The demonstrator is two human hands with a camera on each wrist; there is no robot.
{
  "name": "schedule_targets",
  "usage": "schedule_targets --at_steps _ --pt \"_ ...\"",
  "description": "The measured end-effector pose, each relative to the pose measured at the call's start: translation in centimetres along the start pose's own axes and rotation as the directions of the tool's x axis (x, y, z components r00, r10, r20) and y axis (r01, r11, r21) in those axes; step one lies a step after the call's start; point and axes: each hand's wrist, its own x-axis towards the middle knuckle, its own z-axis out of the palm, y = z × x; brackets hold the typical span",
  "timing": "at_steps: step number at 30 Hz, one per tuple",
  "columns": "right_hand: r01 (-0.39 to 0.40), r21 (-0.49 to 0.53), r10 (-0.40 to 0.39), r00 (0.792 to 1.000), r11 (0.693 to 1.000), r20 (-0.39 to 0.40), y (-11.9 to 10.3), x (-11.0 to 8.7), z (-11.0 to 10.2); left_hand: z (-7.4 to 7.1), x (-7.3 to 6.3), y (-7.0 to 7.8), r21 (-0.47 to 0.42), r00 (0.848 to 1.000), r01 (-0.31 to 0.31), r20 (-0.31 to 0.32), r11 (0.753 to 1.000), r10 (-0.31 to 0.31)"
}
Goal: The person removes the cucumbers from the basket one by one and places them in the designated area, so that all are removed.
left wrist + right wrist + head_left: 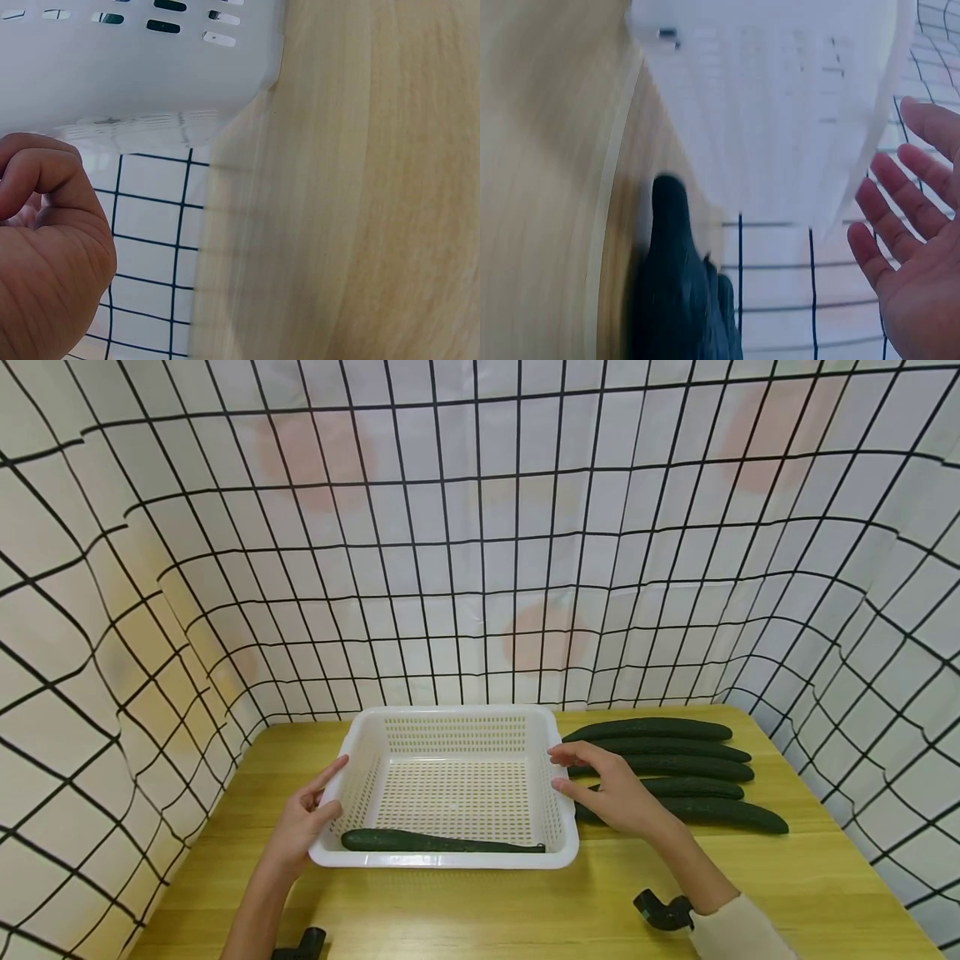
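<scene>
A white plastic basket (453, 793) with slotted walls is at the middle of the table, and one long dark green cucumber (442, 842) lies along its near side. My left hand (300, 818) grips the basket's left rim, thumb toward the inside; the left wrist view shows curled fingers (52, 169) by the wall. At the right rim, my right hand (615, 789) has its fingers loosely spread. In the right wrist view those fingers (900, 202) hold nothing, beside the basket's edge. Several more cucumbers (723, 814) lie in a row right of the basket, partly behind the right hand.
The wooden table (450, 914) is bordered at the back and sides by white sheeting with a black grid (480, 568). Black curved wrist pieces (663, 910) show below both hands.
</scene>
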Motion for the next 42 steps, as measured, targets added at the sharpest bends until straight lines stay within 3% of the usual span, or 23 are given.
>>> schedule_targets --at_steps 5,10,16,28,35,42 --pt "0.016 0.008 -0.016 1.000 1.000 -0.001 -1.2 0.7 1.1 0.1 0.0 0.2 -0.005 1.000 0.009 -0.003 1.000 -0.009" --pt "0.015 0.078 -0.016 1.000 0.997 0.016 -2.3 1.5 2.0 0.1 0.0 0.3 -0.001 1.000 0.007 -0.003 1.000 -0.007" --pt "0.001 0.183 -0.015 0.997 0.983 0.077 -3.8 2.5 3.2 0.1 0.0 0.4 -0.006 1.000 0.006 0.002 1.000 -0.006" --pt "-0.017 0.233 -0.032 0.978 0.972 0.205 -5.8 3.9 6.2 0.1 -0.2 0.5 -0.007 1.000 0.004 0.008 1.000 -0.004" --pt "-0.045 0.228 -0.027 0.953 0.973 0.303 -6.8 4.9 7.9 0.0 -0.2 0.5 0.002 1.000 0.012 0.010 1.000 -0.012" --pt "-0.022 0.128 -0.033 0.909 0.992 0.416 -7.4 6.3 9.1 -0.1 0.0 0.3 0.016 1.000 0.006 0.005 1.000 -0.006"
